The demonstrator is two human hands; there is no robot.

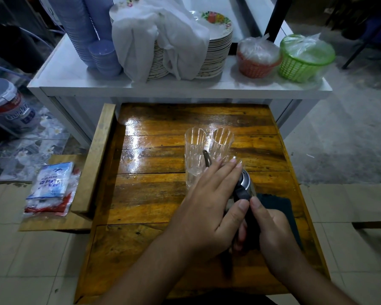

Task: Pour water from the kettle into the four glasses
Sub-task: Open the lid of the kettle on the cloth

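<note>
Where both hands meet over the varnished wooden plank table [163, 194], the view is as follows.

Kettle: a small metal kettle with a black handle and a thin dark spout [245, 183], mostly covered by the hands; it is tilted forward, the spout tip lying over the rim of the near left glass.
Right hand [275, 236]: closed around the black handle, thumb laid along its top.
Left hand [209, 205]: laid flat across the kettle's lid and body, fingers extended, thumb touching the handle; it presses rather than grasps.
Glasses: tall, clear, ribbed drinking glasses [195, 150] clustered right of the table's centre; three can be made out, any other is hidden behind the hands.
Water: the level in the glasses cannot be told.
Background: a white shelf [75, 84] carrying a stack of floral plates under a white cloth [158, 38].
</note>
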